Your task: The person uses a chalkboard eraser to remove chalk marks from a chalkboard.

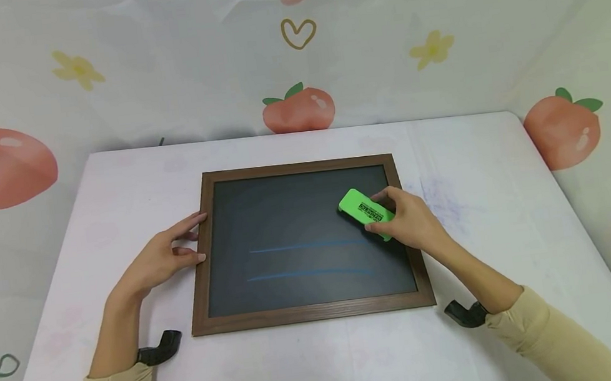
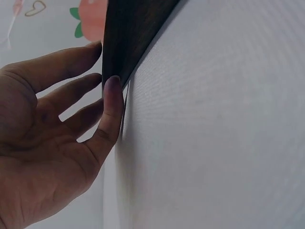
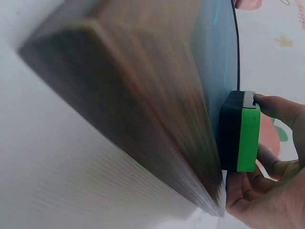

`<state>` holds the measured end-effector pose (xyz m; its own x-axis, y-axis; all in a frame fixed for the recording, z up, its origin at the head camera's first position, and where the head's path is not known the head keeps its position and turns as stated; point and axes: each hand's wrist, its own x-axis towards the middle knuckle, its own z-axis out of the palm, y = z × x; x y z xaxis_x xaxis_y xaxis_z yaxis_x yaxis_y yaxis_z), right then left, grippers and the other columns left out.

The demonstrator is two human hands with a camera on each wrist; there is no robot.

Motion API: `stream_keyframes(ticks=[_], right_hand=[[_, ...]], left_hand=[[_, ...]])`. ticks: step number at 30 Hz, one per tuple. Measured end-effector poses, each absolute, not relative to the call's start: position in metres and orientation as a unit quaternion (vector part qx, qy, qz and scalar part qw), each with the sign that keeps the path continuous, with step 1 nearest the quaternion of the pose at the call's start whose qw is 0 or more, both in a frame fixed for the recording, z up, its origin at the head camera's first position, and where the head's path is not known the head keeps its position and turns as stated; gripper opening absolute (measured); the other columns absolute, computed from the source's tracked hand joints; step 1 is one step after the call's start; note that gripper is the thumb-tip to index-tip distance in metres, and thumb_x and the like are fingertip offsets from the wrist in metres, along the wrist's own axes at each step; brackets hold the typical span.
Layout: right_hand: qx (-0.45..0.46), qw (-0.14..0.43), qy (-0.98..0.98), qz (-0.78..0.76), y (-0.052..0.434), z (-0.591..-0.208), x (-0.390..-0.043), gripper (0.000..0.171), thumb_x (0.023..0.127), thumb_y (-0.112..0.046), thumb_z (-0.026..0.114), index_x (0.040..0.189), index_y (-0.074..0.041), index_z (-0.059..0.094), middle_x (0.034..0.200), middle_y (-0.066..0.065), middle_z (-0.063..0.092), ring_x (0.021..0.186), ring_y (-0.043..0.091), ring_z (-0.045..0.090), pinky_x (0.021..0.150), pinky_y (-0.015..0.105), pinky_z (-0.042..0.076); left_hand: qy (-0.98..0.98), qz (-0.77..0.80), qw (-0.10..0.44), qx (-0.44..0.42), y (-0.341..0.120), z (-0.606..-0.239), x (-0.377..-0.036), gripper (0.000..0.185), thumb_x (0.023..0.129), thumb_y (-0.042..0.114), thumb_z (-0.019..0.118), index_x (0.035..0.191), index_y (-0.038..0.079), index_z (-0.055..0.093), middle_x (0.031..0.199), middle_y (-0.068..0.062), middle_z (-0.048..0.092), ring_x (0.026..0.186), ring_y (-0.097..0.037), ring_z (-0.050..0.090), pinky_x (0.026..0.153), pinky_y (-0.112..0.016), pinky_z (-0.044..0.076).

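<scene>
Green eraser [image 1: 367, 208] gripped in right hand [image 1: 407, 220], felt face down on chalkboard [image 1: 286, 218], upper right area, just above two blue chalk lines [image 1: 308, 259]. Left hand [image 1: 163, 257] relaxed, fingers straight, touching left side of wooden frame [image 1: 201, 271]. Board flat on white table [image 1: 314, 365].

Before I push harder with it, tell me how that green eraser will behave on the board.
The green eraser looks like a stiff block with a dark pad lying flat on the chalkboard, so it should slide, not roll or tip. It seems light: the right hand holds it by the fingertips alone.
</scene>
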<state>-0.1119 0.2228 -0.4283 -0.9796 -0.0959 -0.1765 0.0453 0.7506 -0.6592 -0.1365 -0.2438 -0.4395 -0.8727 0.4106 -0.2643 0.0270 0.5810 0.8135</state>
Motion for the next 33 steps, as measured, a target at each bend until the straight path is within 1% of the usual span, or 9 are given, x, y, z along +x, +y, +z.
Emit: stream_keyframes(ticks=[2, 6, 15, 22, 33], right_hand=[[-0.017, 0.099, 0.931, -0.352, 0.222, -0.428, -0.11, 0.057, 0.08, -0.025, 0.084, 0.127, -0.005, 0.059, 0.106, 0.013, 0.068, 0.089, 0.025, 0.061, 0.073, 0.037, 0.049], [-0.028, 0.095, 0.931, -0.351, 0.219, -0.427, -0.106, 0.056, 0.08, -0.024, 0.084, 0.127, -0.006, 0.059, 0.106, 0.011, 0.067, 0.087, 0.023, 0.061, 0.072, 0.036, 0.049], [-0.044, 0.089, 0.932, -0.347, 0.209, -0.428, -0.099, 0.054, 0.078, -0.024, 0.085, 0.125, -0.009, 0.062, 0.104, 0.006, 0.067, 0.084, 0.02, 0.06, 0.071, 0.035, 0.047], [-0.057, 0.079, 0.941, -0.325, 0.2, -0.428, -0.098, 0.055, 0.076, -0.028, 0.086, 0.122, -0.01, 0.064, 0.102, 0.004, 0.067, 0.081, 0.019, 0.057, 0.069, 0.034, 0.045], [-0.062, 0.079, 0.94, -0.325, 0.192, -0.426, -0.097, 0.054, 0.075, -0.028, 0.087, 0.121, -0.011, 0.065, 0.1, 0.002, 0.067, 0.079, 0.017, 0.057, 0.068, 0.033, 0.046]], left_hand=[[0.863, 0.437, 0.219, 0.126, -0.244, -0.439, -0.137, 0.077, 0.089, 0.005, 0.072, 0.155, 0.019, 0.035, 0.142, -0.02, 0.045, 0.12, -0.036, 0.052, 0.08, -0.022, 0.05], [0.863, 0.439, 0.218, 0.124, -0.244, -0.439, -0.137, 0.078, 0.089, 0.005, 0.073, 0.155, 0.019, 0.035, 0.138, -0.022, 0.048, 0.112, -0.035, 0.057, 0.08, -0.023, 0.049], [0.865, 0.435, 0.22, 0.118, -0.243, -0.437, -0.139, 0.079, 0.088, 0.005, 0.075, 0.155, 0.02, 0.036, 0.134, -0.022, 0.049, 0.101, -0.03, 0.062, 0.079, -0.023, 0.049], [0.865, 0.435, 0.22, 0.119, -0.243, -0.437, -0.139, 0.079, 0.088, 0.004, 0.074, 0.155, 0.02, 0.036, 0.133, -0.021, 0.05, 0.098, -0.03, 0.061, 0.078, -0.024, 0.05], [0.864, 0.437, 0.22, 0.119, -0.243, -0.437, -0.138, 0.08, 0.087, 0.004, 0.075, 0.155, 0.019, 0.036, 0.132, -0.021, 0.05, 0.101, -0.03, 0.059, 0.078, -0.024, 0.05]])
